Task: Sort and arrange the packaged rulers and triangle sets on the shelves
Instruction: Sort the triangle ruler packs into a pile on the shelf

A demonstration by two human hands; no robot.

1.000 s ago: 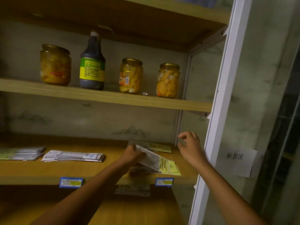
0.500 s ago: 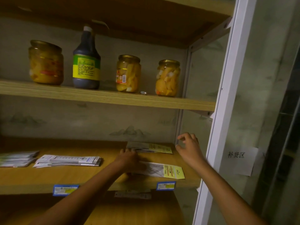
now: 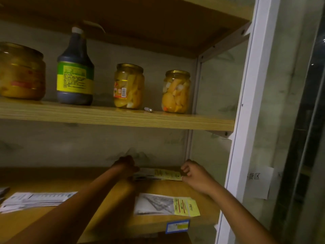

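the left jar (image 3: pixel 21 71) is cut off by the frame edge; package print is unreadable.

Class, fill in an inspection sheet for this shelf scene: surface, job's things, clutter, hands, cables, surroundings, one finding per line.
Surface: lower wooden shelf with a blue price tag on its front edge.
Job's things: yellow-headed triangle set packet lies flat near the front; rear stack of yellow-headed packets by the back wall; pile of white ruler packets at left.
Clutter: nothing seen on this shelf.
Hands: left hand and right hand at opposite ends of the rear stack; grip unclear.
Cables: nothing seen.
Surroundings: upper shelf carries three fruit jars, a dark bottle and a small pen-like object; white metal frame post at right.
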